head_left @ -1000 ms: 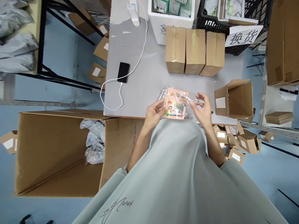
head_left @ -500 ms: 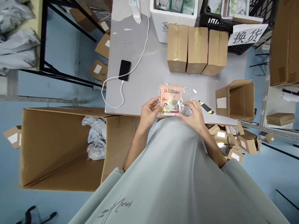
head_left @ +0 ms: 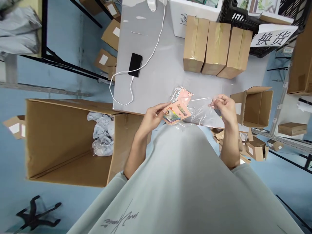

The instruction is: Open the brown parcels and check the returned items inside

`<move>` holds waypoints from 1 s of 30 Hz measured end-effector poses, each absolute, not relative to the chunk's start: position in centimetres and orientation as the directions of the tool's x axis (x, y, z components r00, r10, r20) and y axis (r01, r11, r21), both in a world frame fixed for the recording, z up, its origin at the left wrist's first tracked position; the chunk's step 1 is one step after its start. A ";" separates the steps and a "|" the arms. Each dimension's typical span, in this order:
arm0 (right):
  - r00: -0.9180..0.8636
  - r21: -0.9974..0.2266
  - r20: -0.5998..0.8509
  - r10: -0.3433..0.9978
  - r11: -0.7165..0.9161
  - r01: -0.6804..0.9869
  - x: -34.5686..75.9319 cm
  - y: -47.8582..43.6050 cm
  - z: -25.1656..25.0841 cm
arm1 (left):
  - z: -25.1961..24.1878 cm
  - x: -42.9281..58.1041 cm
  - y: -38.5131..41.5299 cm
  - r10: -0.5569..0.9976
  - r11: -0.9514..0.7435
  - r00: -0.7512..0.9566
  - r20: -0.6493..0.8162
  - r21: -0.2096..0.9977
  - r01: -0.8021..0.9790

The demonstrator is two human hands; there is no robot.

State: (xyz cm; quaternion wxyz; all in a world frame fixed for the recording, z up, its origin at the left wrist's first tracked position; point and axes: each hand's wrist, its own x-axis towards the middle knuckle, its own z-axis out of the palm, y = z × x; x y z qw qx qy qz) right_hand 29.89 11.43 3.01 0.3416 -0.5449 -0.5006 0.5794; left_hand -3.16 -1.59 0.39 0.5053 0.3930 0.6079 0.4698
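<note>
My left hand (head_left: 153, 117) is closed on a pink printed card (head_left: 177, 112) with a rainbow-coloured picture, held tilted above the table's front edge. Behind the card shows a pink flat piece (head_left: 184, 95) with a small cutout at its corner, like a phone case. Clear plastic film, seemingly a bag (head_left: 201, 109), surrounds these and stretches to the right. My right hand (head_left: 225, 106) pinches the film's far end. Just behind that hand, a black and yellow utility knife (head_left: 217, 112) lies mostly hidden.
On the grey table (head_left: 156, 81) are a phone (head_left: 135, 65) with a white cable, three closed cartons (head_left: 215, 48) and a small open carton (head_left: 258, 107). A white bin (head_left: 179, 24) and black crate (head_left: 239, 19) stand behind. A large open box (head_left: 60, 139) is at left.
My right hand has moved right and up, drawing the film out taut. The pink card has turned and tilted in my left hand, uncovering the pink piece behind it. The view has shifted slightly.
</note>
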 end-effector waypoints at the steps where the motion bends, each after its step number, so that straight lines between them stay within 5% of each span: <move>1: -0.165 -0.943 -0.320 0.933 -0.296 0.154 30.0 12.0 3.3 | 0.4 -3.9 -1.6 0.957 0.254 -0.148 -0.249 0.967 0.016; 10: -0.473 -0.795 -0.593 0.651 -0.381 0.473 31.2 14.6 5.0 | 2.4 -10.9 -0.3 0.942 0.336 -0.044 -0.333 0.932 0.136; 14: -0.170 -0.855 -0.314 0.934 -0.200 0.479 30.3 13.0 6.5 | 4.1 -12.0 -0.2 0.934 0.355 -0.053 -0.353 0.902 0.247; 18: -0.125 -0.824 -0.051 0.991 0.029 0.566 27.7 8.9 9.5 | 3.9 -11.6 -0.5 0.945 0.326 -0.083 -0.315 0.928 0.183; 24: -0.297 -0.627 -0.018 0.955 0.221 0.747 24.0 7.3 9.9 | 2.2 -10.6 -0.6 0.953 0.292 -0.099 -0.285 0.954 0.063; 30: -0.346 -0.732 -0.159 0.925 0.124 0.669 22.8 9.1 7.3 | 1.8 -10.4 -0.5 0.959 0.275 -0.088 -0.270 0.960 0.046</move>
